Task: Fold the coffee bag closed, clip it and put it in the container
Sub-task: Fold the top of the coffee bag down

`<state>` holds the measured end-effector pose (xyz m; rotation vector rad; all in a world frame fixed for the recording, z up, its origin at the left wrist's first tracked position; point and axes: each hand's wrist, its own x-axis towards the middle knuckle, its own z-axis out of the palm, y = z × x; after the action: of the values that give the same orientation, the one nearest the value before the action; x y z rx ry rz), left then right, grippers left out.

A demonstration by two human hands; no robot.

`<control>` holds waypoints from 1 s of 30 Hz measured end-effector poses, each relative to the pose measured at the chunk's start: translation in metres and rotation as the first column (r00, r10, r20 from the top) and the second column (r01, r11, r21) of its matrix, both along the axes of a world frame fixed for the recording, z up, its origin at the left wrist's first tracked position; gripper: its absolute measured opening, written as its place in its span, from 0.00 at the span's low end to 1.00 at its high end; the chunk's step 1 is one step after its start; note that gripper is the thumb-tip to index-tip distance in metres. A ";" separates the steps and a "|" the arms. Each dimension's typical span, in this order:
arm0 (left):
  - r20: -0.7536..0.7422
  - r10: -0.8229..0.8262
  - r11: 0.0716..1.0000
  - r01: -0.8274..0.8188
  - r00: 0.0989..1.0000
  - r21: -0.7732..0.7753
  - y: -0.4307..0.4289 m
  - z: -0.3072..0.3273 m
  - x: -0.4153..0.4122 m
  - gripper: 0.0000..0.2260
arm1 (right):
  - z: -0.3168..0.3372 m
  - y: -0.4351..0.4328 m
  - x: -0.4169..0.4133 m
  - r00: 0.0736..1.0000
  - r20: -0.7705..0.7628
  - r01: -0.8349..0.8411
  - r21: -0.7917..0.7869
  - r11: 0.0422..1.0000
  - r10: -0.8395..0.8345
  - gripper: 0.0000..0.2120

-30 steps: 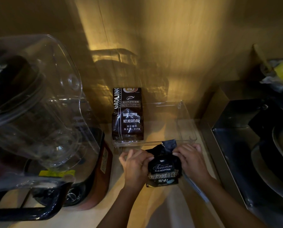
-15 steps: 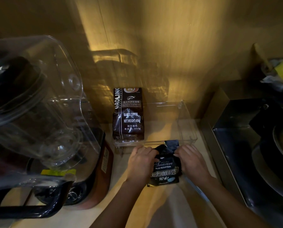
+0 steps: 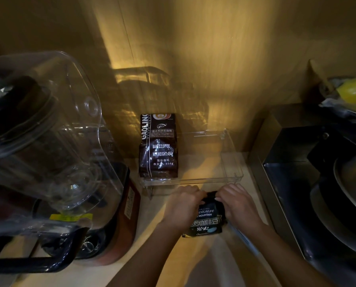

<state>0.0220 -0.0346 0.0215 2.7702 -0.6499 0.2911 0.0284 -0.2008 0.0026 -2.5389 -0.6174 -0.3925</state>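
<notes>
A small black coffee bag (image 3: 207, 222) with white "Blue Mountain" lettering lies on the counter in front of me. My left hand (image 3: 183, 206) grips its top left corner and my right hand (image 3: 238, 204) grips its top right corner, with the folded top edge pressed down between them. Just behind the hands stands a clear plastic container (image 3: 233, 168), open at the top. A larger dark "Baked Coffee" bag (image 3: 158, 148) stands upright in its left end. No clip shows in this view.
A blender with a clear jug (image 3: 44, 141) and a dark red base (image 3: 123, 220) fills the left side. A dark stove with a metal pan (image 3: 353, 179) is on the right. A wooden wall rises behind the container.
The bag's raised top flap has been folded down flat. Both hands moved toward the bag's top edge and closed in over it.
</notes>
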 end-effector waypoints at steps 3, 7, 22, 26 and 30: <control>0.001 -0.047 0.998 0.047 0.999 -0.034 -0.017 -0.006 -0.003 0.10 | 0.000 0.000 -0.002 1.000 -0.008 0.004 -0.003 1.000 -0.004 0.09; -0.035 -0.078 0.992 0.075 0.996 -0.098 -0.017 -0.011 -0.004 0.12 | 0.003 -0.005 -0.004 0.999 -0.048 -0.025 0.002 1.000 0.025 0.14; -0.157 -0.027 0.971 -0.012 0.987 -0.239 0.017 -0.012 -0.007 0.04 | 0.001 -0.019 -0.006 0.987 -0.158 0.057 0.153 0.987 -0.032 0.08; -0.219 0.173 0.941 -0.227 0.960 -0.251 0.021 -0.012 -0.011 0.08 | 0.003 -0.006 -0.003 0.988 -0.154 0.040 0.141 0.989 -0.018 0.07; -0.293 0.289 0.903 -0.361 0.912 -0.234 0.021 -0.011 -0.016 0.12 | 0.002 -0.004 -0.001 0.986 -0.160 0.067 0.087 0.994 -0.053 0.06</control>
<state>0.0063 -0.0137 0.0102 2.5628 -0.0651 0.0852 0.0278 -0.2050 0.0045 -2.4750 -0.4537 -0.2322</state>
